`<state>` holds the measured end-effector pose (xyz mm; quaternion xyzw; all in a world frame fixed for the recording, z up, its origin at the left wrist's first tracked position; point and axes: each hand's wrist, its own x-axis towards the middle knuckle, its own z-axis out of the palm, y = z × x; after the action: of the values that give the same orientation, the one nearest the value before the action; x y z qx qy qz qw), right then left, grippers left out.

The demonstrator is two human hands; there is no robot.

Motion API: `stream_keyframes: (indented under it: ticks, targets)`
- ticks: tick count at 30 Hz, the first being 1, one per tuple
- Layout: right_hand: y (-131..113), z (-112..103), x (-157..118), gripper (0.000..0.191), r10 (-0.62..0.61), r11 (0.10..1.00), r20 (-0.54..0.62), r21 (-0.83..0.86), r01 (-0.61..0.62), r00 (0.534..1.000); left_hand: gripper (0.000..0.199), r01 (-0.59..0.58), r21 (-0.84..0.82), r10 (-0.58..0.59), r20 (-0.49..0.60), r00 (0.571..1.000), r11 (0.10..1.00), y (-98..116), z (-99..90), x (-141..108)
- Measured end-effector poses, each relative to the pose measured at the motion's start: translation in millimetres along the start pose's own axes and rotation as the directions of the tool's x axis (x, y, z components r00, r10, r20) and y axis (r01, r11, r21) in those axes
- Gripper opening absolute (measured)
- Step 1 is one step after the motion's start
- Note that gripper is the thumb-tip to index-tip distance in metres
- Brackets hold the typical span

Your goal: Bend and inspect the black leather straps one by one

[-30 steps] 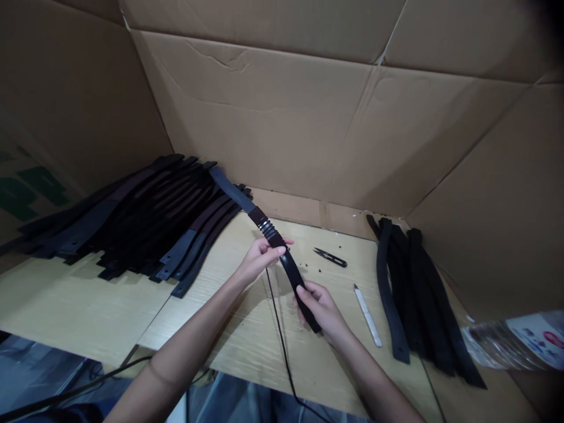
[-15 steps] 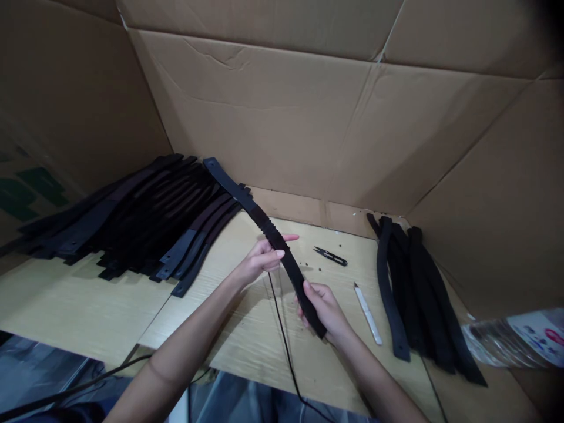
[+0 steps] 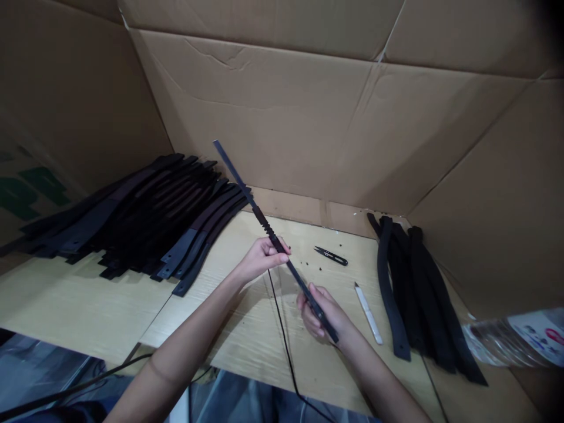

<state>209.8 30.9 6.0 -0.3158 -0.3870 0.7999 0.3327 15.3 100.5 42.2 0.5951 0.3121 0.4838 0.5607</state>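
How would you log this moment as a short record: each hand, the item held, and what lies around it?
left hand: pinching the strap near its middle, beside the ribbed section
right hand: gripping the strap toward its near end
held item: dark strap, edge-on to the camera, far end raised
left side: large pile of dark straps
right side: smaller group of dark straps
tools on table: black snips; white pen-like tool
far right: clear plastic bottle with label
surround: cardboard walls
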Motion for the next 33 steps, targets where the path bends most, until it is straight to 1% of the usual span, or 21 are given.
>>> stream_keyframes:
  ticks: [2,4,6,8,11,15,17,20,23,26,29,33]
  targets:
    - [-1.0,1.5,-0.9,0.054,-0.051,0.999,0.022,-0.014,0.052,0.998,0.042,-0.026,0.017,0.028,-0.095,0.995,1.000,-1.6,0.9,1.7]
    - [-1.9,3.4,-1.3,0.052,-0.086,0.994,0.005,-0.062,0.086,0.996,0.042,-0.009,0.040,0.016,-0.175,0.985,0.999,-2.6,1.6,2.4]
    - [-2.1,4.7,-0.4,0.048,-0.099,0.987,-0.042,-0.128,0.093,0.994,0.039,0.016,0.069,-0.001,-0.210,0.978,0.998,-2.7,2.2,2.3]
    - [-1.4,4.4,1.7,0.047,-0.117,0.978,-0.107,-0.186,0.096,0.987,0.035,0.023,0.089,-0.004,-0.209,0.978,0.996,-1.9,2.4,2.0]
    - [0.0,1.4,5.1,0.047,-0.181,0.962,-0.187,-0.239,0.134,0.966,0.030,0.046,0.050,-0.037,-0.158,0.987,0.998,-0.9,1.7,2.2]
    - [-0.1,-2.0,6.2,0.046,-0.241,0.945,-0.237,-0.278,0.172,0.941,0.026,0.106,-0.055,-0.110,-0.073,0.991,0.993,-4.0,-1.8,4.0]
    - [-1.1,-2.0,5.6,0.046,-0.257,0.941,-0.253,-0.285,0.182,0.933,0.028,0.120,-0.114,-0.125,-0.034,0.992,0.986,-6.7,-4.1,5.2]
    - [-2.9,-1.0,4.7,0.045,-0.268,0.943,-0.266,-0.267,0.197,0.926,0.035,0.134,-0.190,-0.130,0.034,0.991,0.973,-8.5,-6.9,6.0]
    - [-4.9,-0.6,3.6,0.044,-0.234,0.962,-0.256,-0.199,0.186,0.938,0.040,0.148,-0.224,-0.130,0.094,0.987,0.963,-7.0,-7.8,4.9]
    - [-6.6,-1.7,2.1,0.046,-0.149,0.987,-0.234,-0.089,0.132,0.961,0.041,0.161,-0.207,-0.132,0.147,0.980,0.965,-6.2,-7.3,2.9]
    - [-7.0,-2.5,1.1,0.047,-0.086,0.996,-0.189,-0.013,0.085,0.978,0.038,0.132,-0.176,-0.104,0.160,0.982,0.975,-8.8,-7.4,1.9]
    - [-3.4,-0.1,1.8,0.048,-0.090,0.996,-0.148,-0.036,0.086,0.985,0.034,0.081,-0.194,-0.053,0.145,0.988,0.978,-13.6,-8.4,1.8]
